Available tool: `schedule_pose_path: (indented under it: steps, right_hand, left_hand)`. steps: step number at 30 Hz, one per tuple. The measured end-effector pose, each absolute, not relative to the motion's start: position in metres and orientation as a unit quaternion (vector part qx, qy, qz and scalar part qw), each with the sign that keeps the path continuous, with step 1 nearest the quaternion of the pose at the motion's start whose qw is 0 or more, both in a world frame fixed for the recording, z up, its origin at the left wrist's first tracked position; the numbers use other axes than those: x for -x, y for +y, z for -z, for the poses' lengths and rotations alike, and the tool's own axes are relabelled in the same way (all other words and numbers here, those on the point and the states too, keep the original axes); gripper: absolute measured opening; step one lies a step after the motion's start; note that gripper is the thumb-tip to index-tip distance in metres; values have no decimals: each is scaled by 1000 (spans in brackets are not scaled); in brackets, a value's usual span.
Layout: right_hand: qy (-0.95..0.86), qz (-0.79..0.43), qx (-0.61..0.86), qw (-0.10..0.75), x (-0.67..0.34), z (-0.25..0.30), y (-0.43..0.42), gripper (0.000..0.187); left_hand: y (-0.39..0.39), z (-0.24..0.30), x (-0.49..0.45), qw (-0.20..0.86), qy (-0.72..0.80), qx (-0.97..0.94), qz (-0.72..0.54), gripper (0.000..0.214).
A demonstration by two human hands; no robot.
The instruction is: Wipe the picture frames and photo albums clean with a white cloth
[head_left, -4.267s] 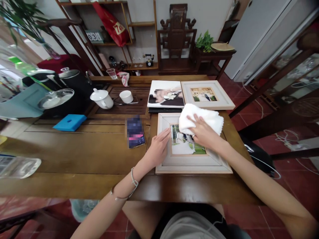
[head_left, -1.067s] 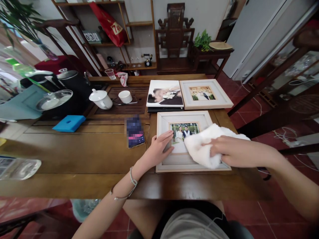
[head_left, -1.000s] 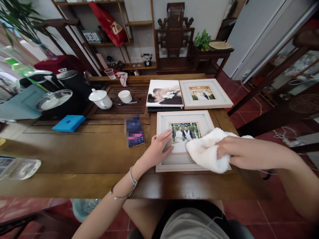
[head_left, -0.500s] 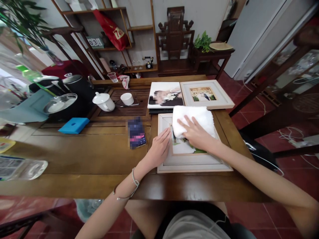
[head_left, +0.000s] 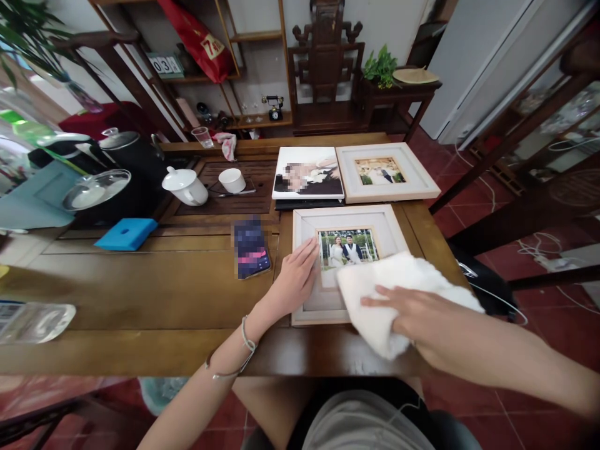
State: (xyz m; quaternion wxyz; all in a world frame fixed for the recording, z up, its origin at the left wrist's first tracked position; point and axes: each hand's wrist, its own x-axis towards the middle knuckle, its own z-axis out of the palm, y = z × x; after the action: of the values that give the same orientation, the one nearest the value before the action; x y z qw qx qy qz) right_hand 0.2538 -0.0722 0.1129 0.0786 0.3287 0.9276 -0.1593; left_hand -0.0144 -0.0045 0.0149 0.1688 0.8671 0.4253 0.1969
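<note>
Two hands show, one left hand (head_left: 294, 280) and one right hand (head_left: 412, 312), with one white towel (head_left: 375, 284). The one wooden table (head_left: 154, 294) carries two framed photographs (head_left: 347, 249), one frameless photo panel (head_left: 308, 173), one smartphone (head_left: 253, 248), one blue block (head_left: 126, 237) and one slatted tea tray (head_left: 255, 203). The small white vessels number two: one lidded teacup (head_left: 186, 187) and one lidless cup (head_left: 232, 182). There is one clear cup (head_left: 203, 137), one dark kettle (head_left: 134, 164) and one glass-lidded pot (head_left: 97, 189). Toward the back are one old-style telephone (head_left: 274, 109), one red bag (head_left: 199, 40), one carved armchair (head_left: 324, 65) and one low bushy plant (head_left: 379, 67); one tall leafy plant (head_left: 30, 40) makes two plants altogether.
</note>
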Motion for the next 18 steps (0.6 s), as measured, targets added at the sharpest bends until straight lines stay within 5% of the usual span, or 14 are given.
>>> schedule_pose_path:
  steps: [4, 10, 18]
  right_hand:
    - [884, 55, -454, 95, -264, -102, -24, 44]
    - [864, -115, -490, 1, -255, -59, 38, 39]
    - [913, 23, -403, 55, -230, -71, -18, 34]
  left_hand:
    - [-6, -19, 13, 163, 429, -871, -176, 47]
    - [-6, -16, 15, 156, 421, -878, -165, 48]
    - [-5, -18, 13, 166, 438, -863, -191, 47]
